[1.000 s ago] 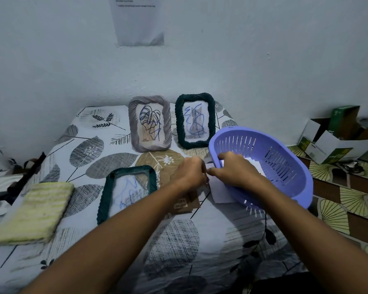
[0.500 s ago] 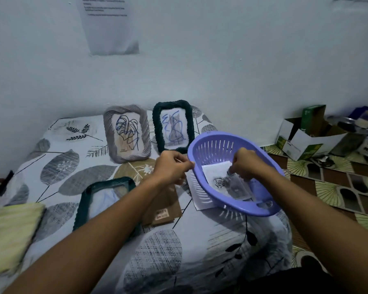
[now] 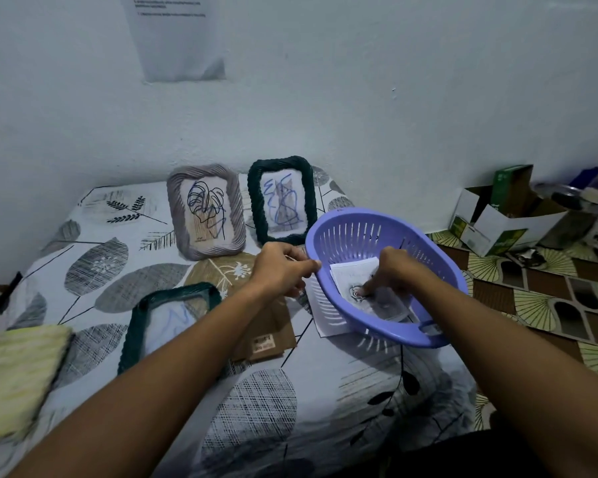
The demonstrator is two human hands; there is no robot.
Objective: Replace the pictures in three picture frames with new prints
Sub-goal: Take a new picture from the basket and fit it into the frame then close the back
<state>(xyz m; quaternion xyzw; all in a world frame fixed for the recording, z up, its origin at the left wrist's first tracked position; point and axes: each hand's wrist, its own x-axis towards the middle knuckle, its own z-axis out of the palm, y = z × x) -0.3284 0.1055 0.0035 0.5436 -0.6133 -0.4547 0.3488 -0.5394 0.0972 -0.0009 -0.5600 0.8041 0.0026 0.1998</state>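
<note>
A purple slotted basket [image 3: 425, 334] sits tilted at the mattress's right edge. My left hand [image 3: 283, 269] grips its near-left rim. My right hand [image 3: 392, 272] reaches inside, fingers curled down onto the white prints [image 3: 354, 270] lying in the basket; whether it pinches one I cannot tell. A grey frame [image 3: 206, 210] and a dark green frame [image 3: 282, 198] lean upright against the wall, each with a line drawing. A third dark green frame [image 3: 145, 315] lies flat near my left forearm, beside its brown backing board [image 3: 266, 334].
A folded yellow-green cloth [image 3: 14, 374] lies at the mattress's left. A white sheet [image 3: 320, 315] pokes out from under the basket. Open cardboard boxes [image 3: 497, 219] and clutter stand on the patterned floor to the right. A paper [image 3: 176, 36] hangs on the wall.
My right hand went from the basket's near rim down into the basket onto the prints. My left hand shifted to grip the rim. The camera view swung slightly.
</note>
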